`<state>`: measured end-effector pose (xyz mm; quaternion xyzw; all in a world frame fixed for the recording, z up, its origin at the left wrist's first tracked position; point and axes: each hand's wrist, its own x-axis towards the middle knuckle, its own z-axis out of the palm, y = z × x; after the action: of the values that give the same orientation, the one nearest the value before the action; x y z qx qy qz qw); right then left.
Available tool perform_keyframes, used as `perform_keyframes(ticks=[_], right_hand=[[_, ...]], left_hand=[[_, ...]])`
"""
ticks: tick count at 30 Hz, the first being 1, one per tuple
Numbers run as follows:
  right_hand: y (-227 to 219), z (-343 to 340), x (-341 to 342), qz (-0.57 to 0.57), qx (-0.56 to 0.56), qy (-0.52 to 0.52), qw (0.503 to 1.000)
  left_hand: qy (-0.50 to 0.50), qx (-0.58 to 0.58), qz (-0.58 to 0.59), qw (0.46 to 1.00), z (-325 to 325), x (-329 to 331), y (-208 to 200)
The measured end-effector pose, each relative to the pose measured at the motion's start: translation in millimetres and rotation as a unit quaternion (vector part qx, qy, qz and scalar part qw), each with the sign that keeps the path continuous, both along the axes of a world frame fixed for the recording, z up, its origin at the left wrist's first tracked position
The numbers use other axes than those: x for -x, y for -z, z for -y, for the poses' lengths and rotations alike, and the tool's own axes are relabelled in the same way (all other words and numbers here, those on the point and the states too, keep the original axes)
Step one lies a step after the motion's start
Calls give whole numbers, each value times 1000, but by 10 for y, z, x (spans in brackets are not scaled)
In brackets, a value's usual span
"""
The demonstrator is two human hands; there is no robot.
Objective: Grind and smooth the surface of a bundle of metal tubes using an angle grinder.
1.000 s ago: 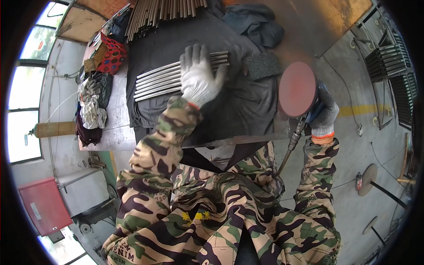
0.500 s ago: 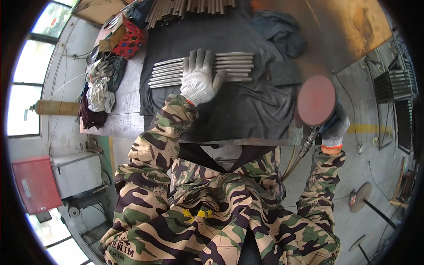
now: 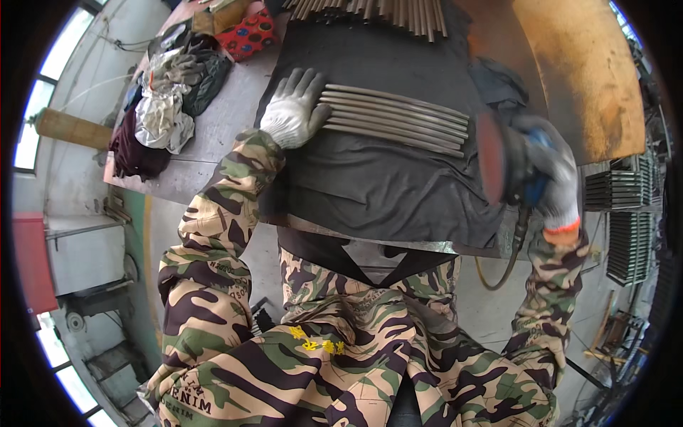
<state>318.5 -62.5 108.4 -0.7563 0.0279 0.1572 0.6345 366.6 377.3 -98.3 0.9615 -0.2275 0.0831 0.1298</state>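
A row of several metal rods [image 3: 398, 122] lies side by side on a dark cloth [image 3: 370, 192] spread over the table. At the left ends of the rods rests my left hand [image 3: 293, 108], in a white and grey glove, with its fingers outstretched and holding nothing. My right hand [image 3: 558, 174], gloved with an orange cuff band, is closed around a blue and black disc sander [image 3: 523, 171]. The sander's reddish round pad [image 3: 492, 158] is turned on edge and faces left, just right of the rods' right ends and apart from them. A hose runs down from the sander.
More rods [image 3: 384, 11] are piled at the far edge of the cloth. Rags and gloves [image 3: 163, 107] sit heaped on the table's left. A crumpled dark cloth [image 3: 498, 85] and a brownish board [image 3: 583, 78] lie at the right. Metal racks [image 3: 626, 213] stand beyond.
My left hand has slid off the middle of the rods to their left ends. My right hand has raised the sander and turned its pad edge-on. The whole view has shifted.
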Motion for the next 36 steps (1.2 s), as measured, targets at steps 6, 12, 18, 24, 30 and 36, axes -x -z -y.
perform_keyframes(ticks=[6, 12, 18, 24, 30, 36], right_hand=[[178, -1394, -605, 157, 457, -174, 858], [564, -1855, -637, 217, 560, -176, 780], [697, -1937, -586, 188, 574, -175, 778], [699, -1933, -593, 155, 599, -158, 770], [742, -1989, -702, 147, 616, -155, 759], [652, -2064, -579, 173, 614, -147, 756]], left_hand=[[-28, 45, -44, 998, 46, -97, -61], [-19, 90, -17, 996, 48, -16, -79], [-15, 110, 29, 993, -3, 52, -67], [7, 119, 20, 993, 24, -18, -14], [-27, 121, 73, 990, 71, 186, 75], [-23, 104, 77, 991, 147, 355, -71]])
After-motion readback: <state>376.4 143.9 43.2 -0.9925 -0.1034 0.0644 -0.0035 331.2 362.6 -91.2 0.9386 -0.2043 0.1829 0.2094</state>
